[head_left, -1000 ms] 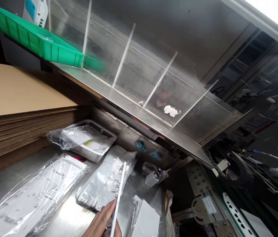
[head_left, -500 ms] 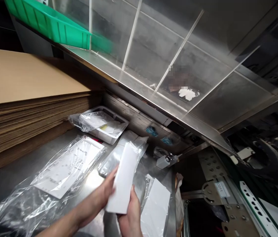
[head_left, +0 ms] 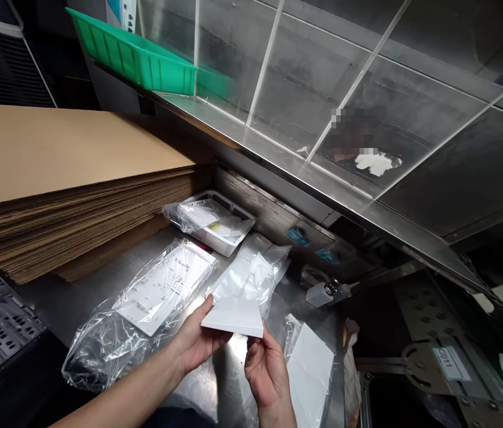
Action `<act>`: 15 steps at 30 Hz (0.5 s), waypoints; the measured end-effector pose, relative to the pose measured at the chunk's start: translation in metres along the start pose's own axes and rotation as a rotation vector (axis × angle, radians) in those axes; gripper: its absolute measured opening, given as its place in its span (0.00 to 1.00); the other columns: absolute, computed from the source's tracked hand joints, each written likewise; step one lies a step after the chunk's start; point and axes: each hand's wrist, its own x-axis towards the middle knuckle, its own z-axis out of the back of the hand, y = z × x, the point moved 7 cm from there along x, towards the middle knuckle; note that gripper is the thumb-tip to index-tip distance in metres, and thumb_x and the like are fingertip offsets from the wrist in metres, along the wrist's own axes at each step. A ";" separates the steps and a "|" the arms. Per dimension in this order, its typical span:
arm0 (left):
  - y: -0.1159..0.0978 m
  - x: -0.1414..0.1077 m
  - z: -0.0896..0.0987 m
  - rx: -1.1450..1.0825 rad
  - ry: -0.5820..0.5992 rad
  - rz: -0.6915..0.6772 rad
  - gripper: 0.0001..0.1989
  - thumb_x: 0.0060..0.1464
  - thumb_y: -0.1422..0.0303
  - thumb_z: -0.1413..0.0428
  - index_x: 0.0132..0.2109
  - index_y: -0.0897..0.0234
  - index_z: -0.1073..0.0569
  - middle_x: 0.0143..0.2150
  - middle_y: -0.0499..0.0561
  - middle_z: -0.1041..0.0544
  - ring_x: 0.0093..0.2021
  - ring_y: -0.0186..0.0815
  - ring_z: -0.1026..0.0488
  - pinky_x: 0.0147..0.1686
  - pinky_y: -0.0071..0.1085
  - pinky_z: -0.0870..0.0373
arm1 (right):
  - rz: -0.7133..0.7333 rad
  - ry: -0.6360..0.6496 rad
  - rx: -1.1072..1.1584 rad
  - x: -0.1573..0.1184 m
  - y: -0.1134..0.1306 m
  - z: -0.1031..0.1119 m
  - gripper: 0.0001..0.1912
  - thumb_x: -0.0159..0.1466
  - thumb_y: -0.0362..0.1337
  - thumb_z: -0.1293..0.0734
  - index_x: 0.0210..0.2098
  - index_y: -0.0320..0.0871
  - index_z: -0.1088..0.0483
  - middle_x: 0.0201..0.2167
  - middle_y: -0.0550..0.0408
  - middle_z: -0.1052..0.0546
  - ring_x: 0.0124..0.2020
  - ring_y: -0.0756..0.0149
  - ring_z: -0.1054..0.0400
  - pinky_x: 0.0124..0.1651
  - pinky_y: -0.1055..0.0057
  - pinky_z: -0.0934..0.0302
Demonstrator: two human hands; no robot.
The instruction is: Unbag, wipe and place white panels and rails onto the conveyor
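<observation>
1. Step in hand: white panel held up between both hands, above the steel tabletop, just before a clear plastic bag.
2. Left hand: fingers closed on the panel's left edge.
3. Right hand: fingertips pinch its right corner.
4. Panel's underside hidden; material unclear.
5. White tray contents hard to make out.

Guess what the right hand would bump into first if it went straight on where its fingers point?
The right hand would meet the white panel first, since its fingers already touch that corner. Past it comes probably the clear plastic bag, but depth is hard to tell.
</observation>
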 end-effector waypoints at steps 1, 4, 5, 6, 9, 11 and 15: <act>0.001 -0.001 0.000 0.008 -0.006 -0.010 0.11 0.55 0.63 0.47 0.34 0.69 0.31 0.23 0.51 0.25 0.21 0.34 0.27 0.22 0.30 0.26 | -0.013 0.002 0.004 0.000 0.000 0.001 0.14 0.49 0.27 0.27 0.36 0.36 0.28 0.26 0.55 0.20 0.20 0.73 0.28 0.22 0.82 0.32; 0.003 -0.002 -0.001 0.040 -0.018 -0.034 0.11 0.55 0.63 0.46 0.35 0.68 0.31 0.24 0.51 0.25 0.23 0.33 0.27 0.25 0.30 0.26 | -0.045 -0.012 0.015 0.000 0.000 0.006 0.12 0.49 0.26 0.27 0.34 0.36 0.29 0.21 0.58 0.22 0.18 0.75 0.29 0.22 0.84 0.33; 0.003 -0.002 0.000 0.050 -0.019 -0.038 0.11 0.55 0.62 0.46 0.35 0.68 0.31 0.24 0.51 0.25 0.23 0.33 0.27 0.26 0.30 0.26 | -0.049 -0.021 0.015 0.000 0.000 0.006 0.12 0.50 0.26 0.28 0.34 0.35 0.29 0.20 0.59 0.22 0.17 0.76 0.30 0.22 0.85 0.34; 0.004 -0.002 0.000 0.061 -0.016 -0.038 0.12 0.54 0.62 0.46 0.36 0.68 0.31 0.25 0.50 0.25 0.24 0.33 0.27 0.27 0.30 0.26 | -0.050 -0.026 0.006 -0.001 -0.001 0.006 0.12 0.50 0.27 0.28 0.34 0.36 0.29 0.19 0.60 0.23 0.17 0.77 0.30 0.22 0.86 0.35; 0.001 -0.006 0.001 0.105 0.025 -0.003 0.16 0.52 0.59 0.44 0.40 0.69 0.31 0.27 0.52 0.24 0.27 0.36 0.26 0.28 0.32 0.27 | 0.019 0.014 -0.107 -0.006 0.001 0.000 0.14 0.50 0.32 0.27 0.36 0.40 0.30 0.26 0.59 0.21 0.21 0.77 0.29 0.22 0.85 0.35; -0.008 -0.010 -0.006 0.190 0.166 0.013 0.22 0.51 0.54 0.45 0.45 0.68 0.30 0.31 0.55 0.23 0.31 0.40 0.25 0.30 0.33 0.29 | 0.165 0.116 -0.288 -0.012 0.006 -0.008 0.14 0.52 0.37 0.27 0.37 0.43 0.31 0.32 0.58 0.21 0.26 0.74 0.28 0.23 0.82 0.36; -0.037 -0.028 -0.026 0.492 0.501 -0.152 0.32 0.55 0.46 0.61 0.55 0.64 0.35 0.40 0.56 0.23 0.43 0.44 0.27 0.41 0.36 0.33 | 0.408 0.326 -0.823 -0.023 0.005 -0.009 0.14 0.51 0.45 0.28 0.34 0.46 0.28 0.23 0.58 0.24 0.23 0.72 0.32 0.27 0.77 0.40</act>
